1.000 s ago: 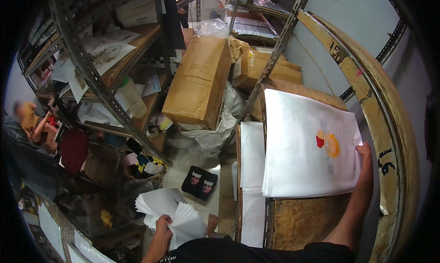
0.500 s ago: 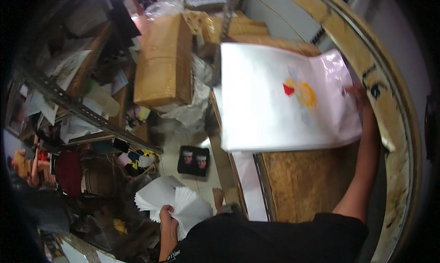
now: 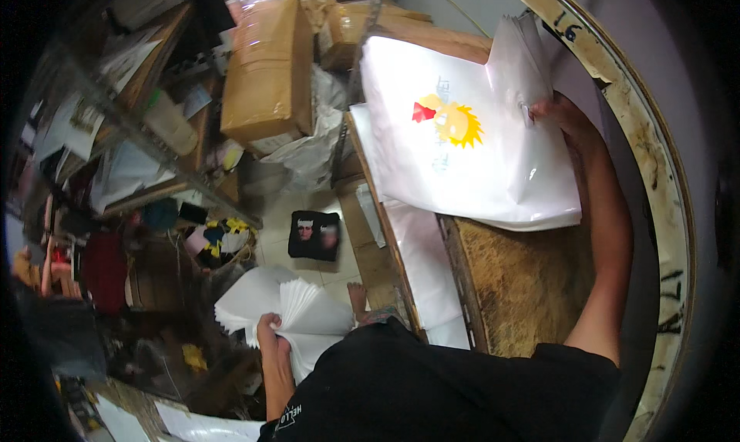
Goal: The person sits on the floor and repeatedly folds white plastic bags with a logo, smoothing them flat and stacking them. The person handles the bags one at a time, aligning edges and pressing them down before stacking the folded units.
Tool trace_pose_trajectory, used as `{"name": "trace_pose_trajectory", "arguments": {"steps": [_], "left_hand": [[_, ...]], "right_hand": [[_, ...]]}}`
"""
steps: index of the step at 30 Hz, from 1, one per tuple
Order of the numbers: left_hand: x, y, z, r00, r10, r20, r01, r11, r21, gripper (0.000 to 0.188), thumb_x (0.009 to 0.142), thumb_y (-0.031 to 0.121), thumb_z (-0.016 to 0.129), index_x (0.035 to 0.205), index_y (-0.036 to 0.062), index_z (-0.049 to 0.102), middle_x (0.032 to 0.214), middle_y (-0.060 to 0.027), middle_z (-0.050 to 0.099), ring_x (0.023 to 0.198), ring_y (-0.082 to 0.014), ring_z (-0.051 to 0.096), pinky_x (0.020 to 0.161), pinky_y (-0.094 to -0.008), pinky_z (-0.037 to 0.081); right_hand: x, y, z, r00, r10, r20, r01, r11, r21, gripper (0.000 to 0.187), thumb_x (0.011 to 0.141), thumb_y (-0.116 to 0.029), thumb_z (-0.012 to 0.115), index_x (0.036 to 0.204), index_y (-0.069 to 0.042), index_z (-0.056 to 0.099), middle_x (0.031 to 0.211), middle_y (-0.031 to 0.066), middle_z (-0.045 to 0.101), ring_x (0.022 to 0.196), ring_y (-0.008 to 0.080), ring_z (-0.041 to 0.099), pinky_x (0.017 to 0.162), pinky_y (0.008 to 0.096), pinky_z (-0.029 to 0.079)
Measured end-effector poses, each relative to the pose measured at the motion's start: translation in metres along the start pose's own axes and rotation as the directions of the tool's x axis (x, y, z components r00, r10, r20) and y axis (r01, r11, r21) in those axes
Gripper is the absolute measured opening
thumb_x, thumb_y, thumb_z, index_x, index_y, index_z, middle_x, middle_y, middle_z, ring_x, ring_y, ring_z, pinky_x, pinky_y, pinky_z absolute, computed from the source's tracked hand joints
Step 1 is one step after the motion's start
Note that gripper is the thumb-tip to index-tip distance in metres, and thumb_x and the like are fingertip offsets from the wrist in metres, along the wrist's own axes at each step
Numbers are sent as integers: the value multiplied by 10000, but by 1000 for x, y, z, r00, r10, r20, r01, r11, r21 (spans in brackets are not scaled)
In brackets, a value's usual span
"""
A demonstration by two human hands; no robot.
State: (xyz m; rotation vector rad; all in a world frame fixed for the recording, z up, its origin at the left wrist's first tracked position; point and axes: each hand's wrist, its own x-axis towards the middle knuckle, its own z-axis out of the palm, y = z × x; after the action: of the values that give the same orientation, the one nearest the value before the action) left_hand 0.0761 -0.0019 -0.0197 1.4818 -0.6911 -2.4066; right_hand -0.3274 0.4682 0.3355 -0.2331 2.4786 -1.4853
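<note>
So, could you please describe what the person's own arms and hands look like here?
Both forearms are bare, and the left hand and right hand wear no gloves. A black short-sleeved shirt covers the upper arms, with small white lettering near the left sleeve.

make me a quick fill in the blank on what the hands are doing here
1. The left hand holds a fanned stack of ____ sheets.
2. The right hand lifts the edge of the glossy sheets printed with a yellow ____ figure.
3. Those sheets rest on a ____ board.
4. On the floor lies a ____ garment with a print.

Missing words: white; sun; brown; black
</note>
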Motion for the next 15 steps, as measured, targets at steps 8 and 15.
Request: {"name": "trace_pose_trajectory", "arguments": {"steps": [8,15], "left_hand": [[-45,26,-6,983,27,182,-11,996,-87,78,811,86,594,758,40,560,716,-33,511,682,-147,478,680,-270,426],[-109,48,-44,978,198,65,-201,978,56,104,770,51,611,692,9,556,666,-34,502,583,-124,452,575,-273,365]], "right_hand": [[-42,-82,151,958,-240,155,231,970,74,255,815,-231,634,977,-34,627,890,56,637,827,143,594,767,274,469],[-48,-91,316,814,-214,539,161,976,144,460,746,-159,642,1169,-3,549,973,63,632,874,165,606,818,281,483]]}}
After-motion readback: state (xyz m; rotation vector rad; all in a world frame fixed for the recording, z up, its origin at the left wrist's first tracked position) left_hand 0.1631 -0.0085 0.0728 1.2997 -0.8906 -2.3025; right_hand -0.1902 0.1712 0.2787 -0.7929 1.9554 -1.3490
